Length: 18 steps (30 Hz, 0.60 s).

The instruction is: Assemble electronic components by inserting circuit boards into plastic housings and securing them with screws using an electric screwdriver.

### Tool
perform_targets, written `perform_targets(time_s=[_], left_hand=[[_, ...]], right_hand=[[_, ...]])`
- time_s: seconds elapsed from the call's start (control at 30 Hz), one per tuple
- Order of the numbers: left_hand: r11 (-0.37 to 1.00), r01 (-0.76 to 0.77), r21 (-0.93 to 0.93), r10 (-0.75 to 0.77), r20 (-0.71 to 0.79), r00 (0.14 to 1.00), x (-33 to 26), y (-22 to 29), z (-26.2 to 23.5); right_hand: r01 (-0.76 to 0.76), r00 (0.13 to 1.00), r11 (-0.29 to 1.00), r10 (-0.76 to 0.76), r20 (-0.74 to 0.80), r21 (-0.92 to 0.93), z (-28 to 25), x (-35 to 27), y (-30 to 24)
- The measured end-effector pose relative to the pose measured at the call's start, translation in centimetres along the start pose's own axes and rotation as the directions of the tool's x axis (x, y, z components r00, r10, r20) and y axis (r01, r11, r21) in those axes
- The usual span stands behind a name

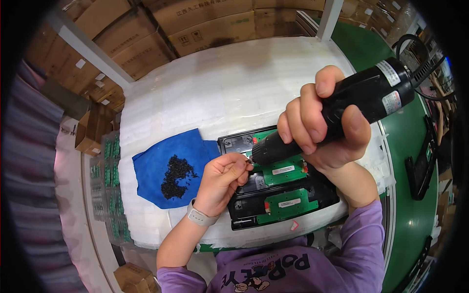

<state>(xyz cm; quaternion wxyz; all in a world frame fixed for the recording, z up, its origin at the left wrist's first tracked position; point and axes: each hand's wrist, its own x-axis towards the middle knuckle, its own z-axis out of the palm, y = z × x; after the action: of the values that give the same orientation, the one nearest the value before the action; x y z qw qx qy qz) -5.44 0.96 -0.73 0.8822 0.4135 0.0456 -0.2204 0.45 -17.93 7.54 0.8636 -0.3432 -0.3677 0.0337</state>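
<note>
- Screwdriver (366, 93), black and corded, lies in the right hand (312, 117), fingers and thumb wrapped around its body; its nose slants down and left.
- Left hand (222, 178) sits at that nose, thumb and forefinger pinched together just beside the tip; what is between them is too small to tell.
- Black cases (246, 207) with green circuit boards (289, 201) lie below the screwdriver, just right of the left hand, partly covered by both hands.
- Blue cloth (151, 171) lies left of the left hand, bearing a loose pile of small black pieces (171, 183), likely screws.
- Pale watch (202, 216) on the left wrist.
- White-covered table (195, 97) under all this; cardboard boxes (210, 41) stacked beyond its far edge.
</note>
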Motion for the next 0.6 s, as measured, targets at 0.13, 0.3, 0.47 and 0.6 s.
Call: perform_targets(time_s=[0.13,0.3,0.47,0.6], left_hand=[[0.998,0.001,0.068,0.0,-0.019,1.0,0.0,0.0,-0.1],[0.972,-0.059,0.228,0.066,-0.024,0.998,-0.1,0.0,0.4],[0.992,-0.057,0.116,0.06,-0.028,0.998,-0.4,-0.1,0.6],[0.958,-0.154,0.243,0.187,-0.117,0.975,0.3,0.2,0.6]], right_hand=[[-0.051,0.999,0.999,0.051,-0.004,-0.003,-0.1,-0.1,0.1],[-0.048,0.993,0.999,0.047,-0.109,-0.011,0.3,-0.1,0.1],[-0.029,0.955,0.998,0.045,-0.292,0.06,0.1,0.3,0.3],[-0.083,0.957,0.996,0.092,-0.277,0.041,-1.2,1.2,0.3]])
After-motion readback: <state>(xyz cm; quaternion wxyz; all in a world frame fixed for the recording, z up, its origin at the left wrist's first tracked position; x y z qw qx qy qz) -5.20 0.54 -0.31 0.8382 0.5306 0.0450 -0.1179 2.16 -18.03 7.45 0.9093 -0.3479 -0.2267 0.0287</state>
